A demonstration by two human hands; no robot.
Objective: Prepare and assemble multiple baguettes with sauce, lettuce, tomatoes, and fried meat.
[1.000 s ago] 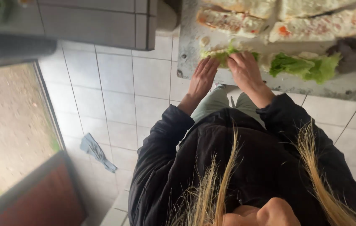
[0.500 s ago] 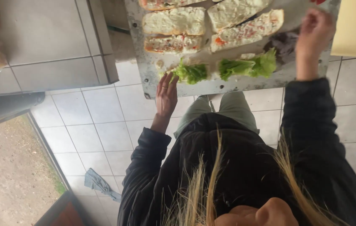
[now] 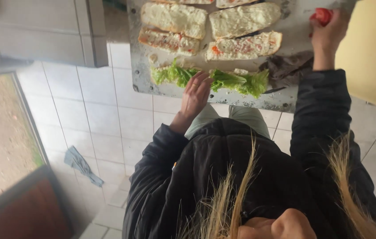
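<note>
Your left hand (image 3: 195, 95) lay flat and open on the lettuce (image 3: 214, 79) at centre frame, near the worktop (image 3: 141, 66) edge; a careless nudge could have dropped it. Your right hand (image 3: 327, 33), upper right, was pinching a tomato piece (image 3: 322, 15).

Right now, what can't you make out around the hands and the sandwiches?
- Head view: left hand covers the middle of the lettuce-topped bread.
- Right hand closes round a red piece, likely tomato; most of it is hidden.
- Top bread halves are cut off by the upper edge.
- Dark cloth hides the board beneath.
</note>
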